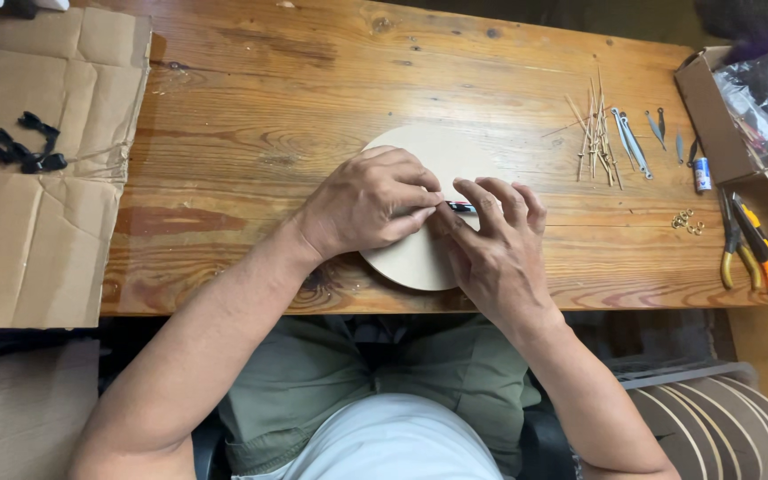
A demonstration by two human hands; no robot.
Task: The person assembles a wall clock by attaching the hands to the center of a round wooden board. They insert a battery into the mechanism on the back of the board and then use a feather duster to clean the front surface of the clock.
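Pale wood makes up the round disc that lies flat near the front edge of the tabletop, and both hands rest on it. The left hand presses down with fingers curled, its grip closed on the near end of a small dark pen-like tool. The right hand pinches the same tool from the other side, so both hold it against the disc's face. The disc's visible surface looks bare and unmarked, which suggests the work on it is at an early stage; what lies under the hands is hidden.

To the right lie thin wooden sticks, metal tweezers, small brass rings, yellow-handled pliers and an open cardboard box. Flattened cardboard with black clips sits at the left. Nothing crowds the disc; the space around it is free.
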